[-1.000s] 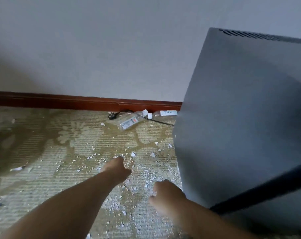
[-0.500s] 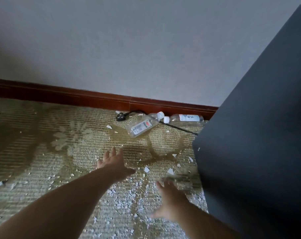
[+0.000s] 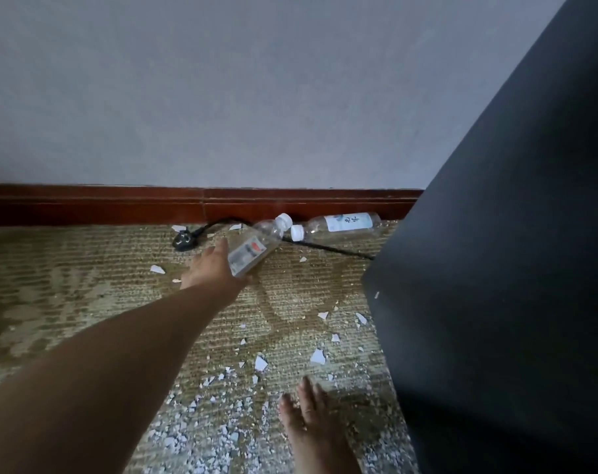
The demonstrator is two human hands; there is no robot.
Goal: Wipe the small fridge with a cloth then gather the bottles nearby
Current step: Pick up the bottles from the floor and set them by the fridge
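A clear bottle with a red and white label (image 3: 253, 249) lies on the carpet near the skirting board. My left hand (image 3: 210, 268) reaches out to its base end, where the fingers pass behind the bottle and the thumb lies under its near side. A second clear bottle with a pale label (image 3: 345, 223) lies against the skirting board, cap to cap with the first. My right hand (image 3: 308, 419) hovers flat over the carpet with straight fingers and holds nothing. The small dark grey fridge (image 3: 496, 268) fills the right side. No cloth is in view.
A black plug (image 3: 184, 241) and its cord (image 3: 328, 248) run along the carpet under the bottles toward the fridge. White flakes of debris (image 3: 260, 362) litter the patterned carpet. The red-brown skirting board (image 3: 119, 203) and grey wall close off the far side.
My left arm has stretched forward from mid-carpet to the labelled bottle. The right hand has opened and dropped low in view. The view has moved closer to the wall.
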